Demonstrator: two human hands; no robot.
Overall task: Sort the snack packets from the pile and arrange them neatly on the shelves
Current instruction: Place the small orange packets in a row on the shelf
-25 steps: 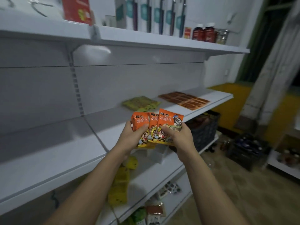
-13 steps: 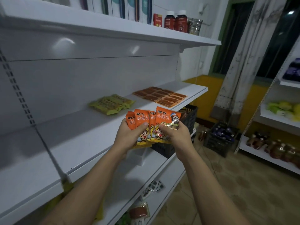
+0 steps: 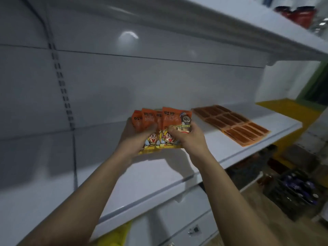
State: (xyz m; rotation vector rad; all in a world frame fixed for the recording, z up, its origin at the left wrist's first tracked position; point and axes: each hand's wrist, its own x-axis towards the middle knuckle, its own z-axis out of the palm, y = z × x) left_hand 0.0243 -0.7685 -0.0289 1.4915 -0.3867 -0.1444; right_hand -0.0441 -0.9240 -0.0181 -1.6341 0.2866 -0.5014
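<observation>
Above the white metal middle shelf (image 3: 177, 176), a fanned stack of orange-and-yellow foil snack packets (image 3: 160, 127) (cartoon faces printed low on each) is held upright. The left hand (image 3: 134, 137) and right hand (image 3: 186, 137) both curl closed around its sides, thumbs pressing the fronts.

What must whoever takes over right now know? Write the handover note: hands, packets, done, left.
Left hand and right hand both grip a fanned bunch of orange packets, held over the middle shelf, not set down.
Done: brown packets lie in neat rows further right on that shelf.
Left: lay the orange packets in a tidy row on the bare stretch beside them, then fetch more from the pile, which is out of view.
</observation>
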